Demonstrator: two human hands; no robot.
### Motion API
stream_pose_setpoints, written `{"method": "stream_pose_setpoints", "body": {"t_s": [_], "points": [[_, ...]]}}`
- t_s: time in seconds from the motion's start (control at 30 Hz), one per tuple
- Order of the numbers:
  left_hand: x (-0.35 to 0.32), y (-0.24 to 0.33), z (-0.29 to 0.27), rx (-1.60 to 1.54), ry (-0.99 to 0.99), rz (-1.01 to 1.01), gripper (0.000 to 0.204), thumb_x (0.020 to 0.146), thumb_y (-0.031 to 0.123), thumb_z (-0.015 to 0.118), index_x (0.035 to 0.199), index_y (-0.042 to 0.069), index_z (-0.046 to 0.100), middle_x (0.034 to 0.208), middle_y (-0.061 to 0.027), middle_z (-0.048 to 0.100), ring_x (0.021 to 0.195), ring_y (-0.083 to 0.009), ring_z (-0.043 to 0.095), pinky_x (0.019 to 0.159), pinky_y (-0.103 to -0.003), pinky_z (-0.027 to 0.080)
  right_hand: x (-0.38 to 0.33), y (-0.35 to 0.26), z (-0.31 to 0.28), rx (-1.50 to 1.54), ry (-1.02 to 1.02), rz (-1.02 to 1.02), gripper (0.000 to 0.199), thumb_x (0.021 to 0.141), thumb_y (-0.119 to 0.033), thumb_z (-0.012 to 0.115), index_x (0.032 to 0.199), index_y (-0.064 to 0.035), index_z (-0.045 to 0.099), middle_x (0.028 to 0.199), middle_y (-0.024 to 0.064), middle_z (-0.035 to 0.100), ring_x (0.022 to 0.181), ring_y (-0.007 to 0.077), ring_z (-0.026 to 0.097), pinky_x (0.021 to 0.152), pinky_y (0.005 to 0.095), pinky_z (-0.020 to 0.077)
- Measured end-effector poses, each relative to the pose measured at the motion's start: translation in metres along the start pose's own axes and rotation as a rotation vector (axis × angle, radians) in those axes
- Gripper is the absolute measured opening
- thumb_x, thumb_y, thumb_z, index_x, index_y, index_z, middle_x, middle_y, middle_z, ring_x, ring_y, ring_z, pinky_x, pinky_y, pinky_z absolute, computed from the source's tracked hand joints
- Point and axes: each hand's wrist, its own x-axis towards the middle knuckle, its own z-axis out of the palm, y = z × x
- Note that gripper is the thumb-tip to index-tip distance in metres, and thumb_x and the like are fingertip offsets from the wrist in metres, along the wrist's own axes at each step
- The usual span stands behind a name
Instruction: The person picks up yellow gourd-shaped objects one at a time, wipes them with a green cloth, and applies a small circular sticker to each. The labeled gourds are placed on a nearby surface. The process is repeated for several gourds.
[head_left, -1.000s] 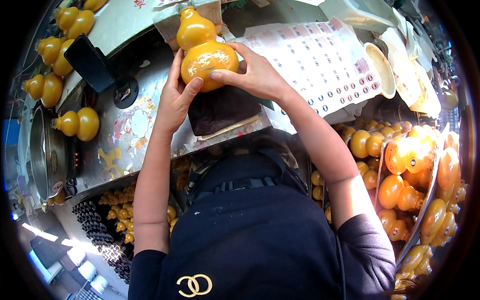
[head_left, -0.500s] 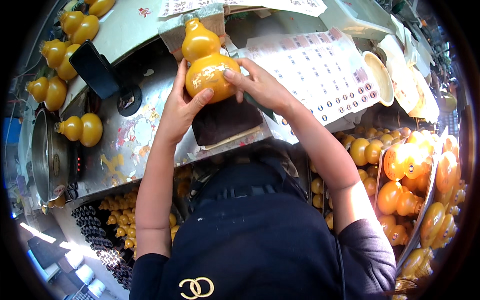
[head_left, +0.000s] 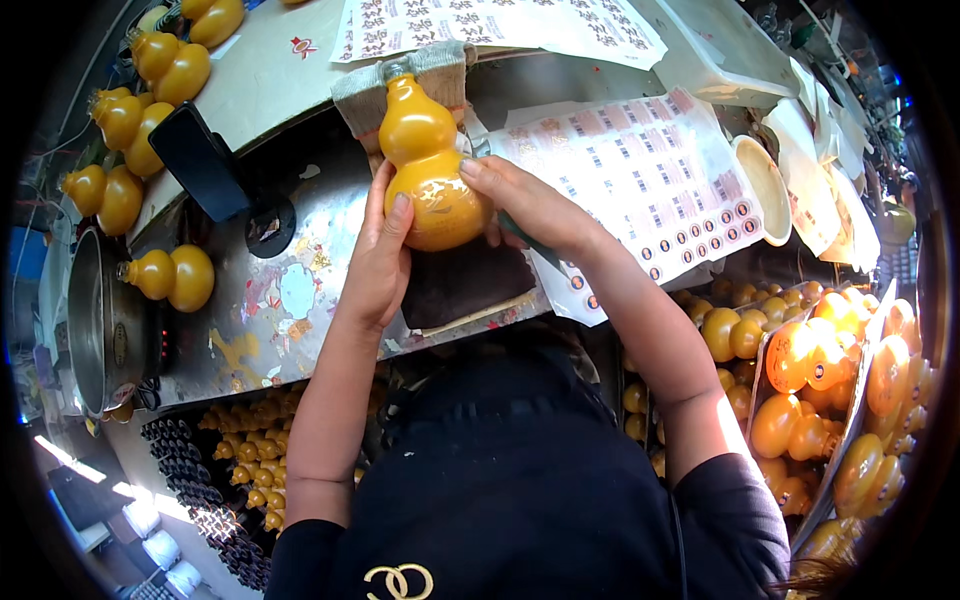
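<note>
A glossy yellow gourd-shaped bottle (head_left: 437, 190) lies tilted, its neck pointing away from me onto a folded grey cloth (head_left: 440, 85). My left hand (head_left: 380, 250) grips the left side of its lower bulb, thumb on top. On the right side, my right hand (head_left: 525, 205) holds the same bulb, its thumb pressed on the upper surface. Pale markings show on the bulb between my thumbs. A dark green strip-like thing (head_left: 530, 240) shows under my right palm; its kind is hidden. Below the bottle is a dark pad (head_left: 465, 290) at the bench edge.
Printed sticker sheets (head_left: 640, 190) lie to the right, near a round tan dish (head_left: 762, 190). At left are a phone on a stand (head_left: 205, 165), a metal pan (head_left: 90, 320) and more gourd bottles (head_left: 170, 278). Crated gourd bottles (head_left: 800, 400) sit at lower right.
The bottle has turned in my hands, so the pale lettering on its lower bulb shows differently. My left thumb has shifted up along its side. The whole view has moved slightly.
</note>
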Motion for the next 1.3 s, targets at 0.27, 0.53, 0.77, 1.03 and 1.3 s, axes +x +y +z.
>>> {"method": "stream_pose_setpoints", "body": {"t_s": [0.27,0.53,0.77,1.03,1.3], "points": [[0.005,0.003,0.012,0.084,0.063,0.03,0.059,0.1,0.041,0.04,0.143,0.002,0.027,0.136,-0.0103,0.044,0.128,-0.0179,0.041,0.108,-0.034,0.031,0.007,-0.005,-0.001,-0.076,0.0,0.009,0.071,0.088,-0.067,0.043,0.103,0.0016,0.052,0.074,0.0053,0.052,0.055,0.0122,0.053,0.05,0.0233,0.0429],[0.007,-0.008,-0.004,-0.025,0.046,0.068,0.058,0.101,0.041,0.037,0.145,0.004,0.027,0.141,-0.01,0.038,0.131,-0.0195,0.038,0.11,-0.035,0.028,0.003,-0.008,-0.006,0.068,-0.065,0.124,0.065,0.089,-0.064,0.043,0.105,-0.0022,0.054,0.074,0.0049,0.055,0.06,0.0119,0.054,0.052,0.0238,0.0438],[-0.007,-0.005,-0.006,0.196,-0.049,0.136,0.079,0.092,0.029,0.062,0.148,0.001,0.014,0.144,-0.0143,0.034,0.133,-0.0213,0.035,0.11,-0.034,0.028,-0.016,-0.002,-0.035,0.571,0.051,-0.222,0.036,0.086,-0.017,0.066,0.116,-0.0028,0.052,0.095,0.0026,0.061,0.092,0.0106,0.06,0.082,0.0251,0.0498],[-0.009,-0.003,-0.011,0.118,-0.102,0.11,0.076,0.092,0.026,0.061,0.149,0.003,0.015,0.147,-0.0115,0.03,0.135,-0.0196,0.031,0.112,-0.032,0.023,0.0,-0.067,-0.022,-0.534,-0.068,-0.578,0.041,0.074,-0.019,0.072,0.11,-0.0028,0.06,0.088,0.0134,0.065,0.083,0.0221,0.063,0.08,0.03,0.0497],[-0.008,-0.002,-0.012,0.092,-0.115,0.087,0.076,0.091,0.022,0.062,0.149,0.003,0.017,0.147,-0.0112,0.031,0.136,-0.0199,0.031,0.113,-0.033,0.022,0.041,-0.092,-0.023,-0.88,-0.136,-0.521,0.034,0.076,-0.015,0.07,0.106,-0.0021,0.063,0.097,0.0122,0.066,0.088,0.0223,0.064,0.083,0.0316,0.0495]]}}
